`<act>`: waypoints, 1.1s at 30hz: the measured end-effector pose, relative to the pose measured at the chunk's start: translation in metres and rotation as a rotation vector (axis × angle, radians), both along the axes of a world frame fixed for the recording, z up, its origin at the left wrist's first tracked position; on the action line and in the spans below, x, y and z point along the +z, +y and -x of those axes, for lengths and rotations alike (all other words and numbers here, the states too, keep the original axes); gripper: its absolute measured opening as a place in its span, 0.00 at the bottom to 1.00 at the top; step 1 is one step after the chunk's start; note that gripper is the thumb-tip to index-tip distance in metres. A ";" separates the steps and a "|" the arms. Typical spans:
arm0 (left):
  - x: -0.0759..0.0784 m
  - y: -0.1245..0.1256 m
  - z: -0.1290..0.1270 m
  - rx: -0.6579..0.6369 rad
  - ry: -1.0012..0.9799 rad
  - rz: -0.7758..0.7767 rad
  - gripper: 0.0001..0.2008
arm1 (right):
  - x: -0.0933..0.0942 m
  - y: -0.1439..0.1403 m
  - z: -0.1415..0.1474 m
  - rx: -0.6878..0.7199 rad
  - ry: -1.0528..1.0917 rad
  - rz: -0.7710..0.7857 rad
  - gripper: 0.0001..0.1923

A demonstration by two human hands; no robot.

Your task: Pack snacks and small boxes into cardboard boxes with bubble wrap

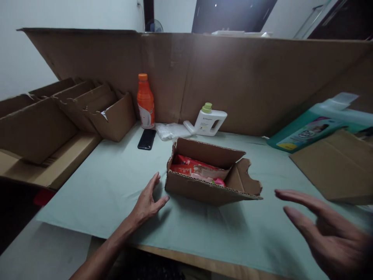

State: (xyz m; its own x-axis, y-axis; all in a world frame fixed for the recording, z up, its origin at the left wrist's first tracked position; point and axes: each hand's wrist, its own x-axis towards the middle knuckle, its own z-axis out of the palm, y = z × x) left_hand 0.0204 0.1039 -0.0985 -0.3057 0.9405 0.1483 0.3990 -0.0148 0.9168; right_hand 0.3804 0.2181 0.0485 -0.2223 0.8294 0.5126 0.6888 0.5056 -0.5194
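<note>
A small open-topped cardboard box [201, 194] stands in the middle of the table, its right end flap leaning outward with a ragged edge. Inside lie a red packet [186, 166] and something pink, partly hidden by the near wall. Just off the box's left end is my left hand [148, 200], empty, thumb and fingers apart. On the other side my right hand [326, 229] hovers over the table, clear of the box, with its fingers spread from the thumb and nothing in them.
Behind the box are a black phone [146, 139], an orange bottle [145, 103], clear plastic wrap [171, 131] and a white jug [210, 121]. Cardboard boxes [116, 118] crowd the left. A green liquid bottle [309, 128] leans at right beside a cardboard piece [335, 167]. A tall cardboard wall [233, 74] closes the back.
</note>
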 end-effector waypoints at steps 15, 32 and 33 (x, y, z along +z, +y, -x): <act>0.011 0.076 -0.035 -0.039 0.089 -0.079 0.34 | -0.129 0.078 0.024 0.074 0.091 0.506 0.23; 0.046 0.283 0.061 0.079 0.761 -0.075 0.15 | -0.155 0.074 0.027 -0.111 0.162 0.666 0.21; 0.047 0.290 0.063 0.087 0.752 -0.067 0.12 | -0.155 0.073 0.027 -0.137 0.166 0.656 0.22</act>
State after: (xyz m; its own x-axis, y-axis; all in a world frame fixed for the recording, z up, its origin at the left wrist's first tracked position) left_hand -0.0425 0.3936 -0.0514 -0.1721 0.8992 0.4023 0.9183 -0.0013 0.3959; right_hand 0.3532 0.2911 -0.1061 -0.0553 0.9947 -0.0870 0.6093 -0.0354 -0.7921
